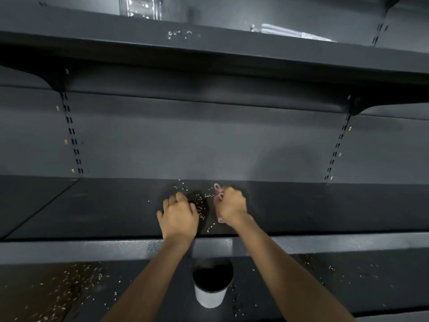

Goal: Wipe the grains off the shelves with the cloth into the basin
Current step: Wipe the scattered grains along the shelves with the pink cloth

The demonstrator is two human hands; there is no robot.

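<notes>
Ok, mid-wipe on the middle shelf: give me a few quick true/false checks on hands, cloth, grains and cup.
1. The right hand grips a pink cloth. True.
2. The white cup stands on the same shelf as the hands. False: it stands on the lower shelf, below them.
3. A pile of grains lies between the two hands. True.
4. The lower shelf is free of grains. False: scattered grains lie on it on both sides of the cup.
5. The left hand holds the cup. False: it rests on the middle shelf beside the pile.
</notes>
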